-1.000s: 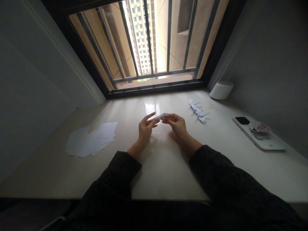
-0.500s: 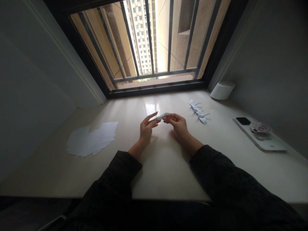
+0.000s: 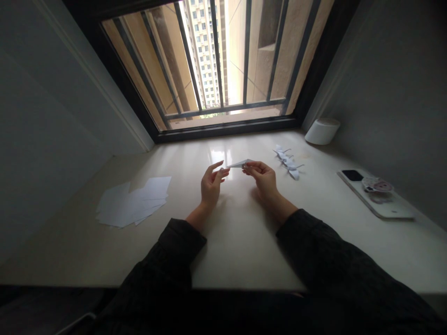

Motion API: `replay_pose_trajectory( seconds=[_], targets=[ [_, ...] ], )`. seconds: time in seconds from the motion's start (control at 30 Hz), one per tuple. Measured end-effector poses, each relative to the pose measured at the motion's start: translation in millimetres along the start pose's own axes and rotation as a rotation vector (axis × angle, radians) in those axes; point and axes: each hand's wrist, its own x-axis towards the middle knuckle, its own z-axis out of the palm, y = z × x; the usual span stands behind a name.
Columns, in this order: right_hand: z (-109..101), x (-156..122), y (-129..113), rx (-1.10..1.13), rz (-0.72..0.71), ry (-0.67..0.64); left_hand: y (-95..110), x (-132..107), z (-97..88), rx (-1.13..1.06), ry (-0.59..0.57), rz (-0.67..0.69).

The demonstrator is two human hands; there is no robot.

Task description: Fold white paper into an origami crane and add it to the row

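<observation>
Between thumb and fingers, my right hand [image 3: 263, 179] pinches a small folded piece of white paper [image 3: 238, 164], a narrow pointed shape raised above the white ledge [image 3: 240, 242]. Its sharp tip points left. Just beside that tip is my left hand [image 3: 211, 184], its thumb and fingers apart and nothing held in them. Whether a left fingertip brushes the paper's tip I cannot tell. Several folded paper cranes [image 3: 288, 162] stand in a row to the right, beyond my right hand. On the left lies a loose pile of white paper sheets [image 3: 132, 202].
A phone [image 3: 394, 207] with a round grip on its back [image 3: 377, 184] lies at the right. A white cylindrical object [image 3: 322, 131] stands in the far right corner. Behind the ledge is a barred window with a dark frame [image 3: 230, 130].
My left hand has let go of the folded paper and moved slightly left. My right hand has shifted a little to the right, holding the paper.
</observation>
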Motion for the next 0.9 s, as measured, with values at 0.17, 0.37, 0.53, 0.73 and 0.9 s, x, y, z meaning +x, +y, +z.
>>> replay_pose_trajectory(
  seconds=[0.17,0.37,0.53,0.73,0.9],
  targets=[
    [1.5,-1.3,-0.9,-0.004,-0.002,-0.016,-8.7,4.0,0.2,0.074,0.064,0.061],
    [2.1,-1.8,1.0,-0.017,-0.013,-0.079,-11.3,5.9,1.0,0.035,0.073,0.067],
    [1.4,-1.9,2.7,-0.015,-0.033,-0.113,-10.0,6.9,2.0,-0.017,0.119,-0.029],
    [1.5,-0.6,3.3,-0.04,-0.042,-0.058,-9.4,6.9,3.7,-0.101,0.097,-0.218],
    [3.6,-1.4,5.7,0.005,-0.046,-0.01,-8.5,7.0,4.0,-0.084,0.092,-0.25]
  ],
)
